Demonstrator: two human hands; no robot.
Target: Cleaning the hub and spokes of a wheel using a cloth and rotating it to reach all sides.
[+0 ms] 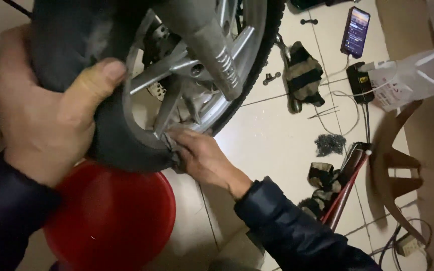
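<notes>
Head view: black rubber tyre on silver spoked alloy wheel (126,100) held above red round plastic basin (109,218), near floor's lower-left corner. Left hand (46,115) clamped on tyre's outer tread, thumb over sidewall. Right hand (202,158) w/ fingers together, pinching at tyre bead by rim, wrist bent up. Step, I judge: working bead at rim; next needs firm steadying grip. Phone (355,31) lies toward floor's top-right corner.

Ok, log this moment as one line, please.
left hand: grips black rubber tyre | right hand: fingers at tyre edge by silver spoked wheel rim | below: round red plastic basin
</notes>
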